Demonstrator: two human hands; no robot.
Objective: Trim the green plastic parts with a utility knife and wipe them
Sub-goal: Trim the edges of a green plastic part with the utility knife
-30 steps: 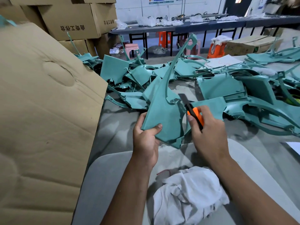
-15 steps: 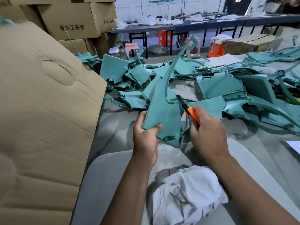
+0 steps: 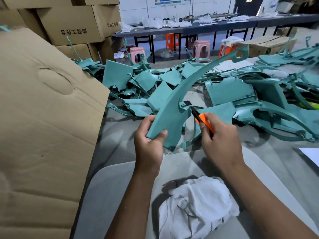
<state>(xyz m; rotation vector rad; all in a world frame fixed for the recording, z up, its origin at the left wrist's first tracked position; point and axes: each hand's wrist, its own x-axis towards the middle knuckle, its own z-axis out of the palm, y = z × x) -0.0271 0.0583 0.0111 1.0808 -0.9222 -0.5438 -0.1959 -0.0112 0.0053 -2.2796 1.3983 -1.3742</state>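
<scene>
— What is being held, and how?

— A green plastic part point(image 3: 170, 116) is being held up above the grey surface point(image 3: 120, 135), in front of the pile of green parts point(image 3: 227, 94). Its lower corner is being pinched by the left hand point(image 3: 149, 145): the thumb is being pressed on the near face, while the fingers point(image 3: 146, 122) are being curled round the far edge. Its long curved arm is being pointed up and away over the pile.

— And the knife?

— An orange utility knife point(image 3: 202, 123) is being gripped by the right hand point(image 3: 221, 140), just right of the held part. The fingers are being wrapped round the handle, and the dark blade point(image 3: 187, 102) is being laid against a notch on the part's right edge.

— What else is being seen around the part?

— A crumpled white cloth point(image 3: 198, 209) is lying nearer than the part, between the two forearms. A large cardboard sheet point(image 3: 43, 118) is leaning to the left of it. Stacked cardboard boxes point(image 3: 72, 23) are standing beyond the sheet, and pink and orange stools point(image 3: 201, 49) are being kept far behind the pile.
</scene>
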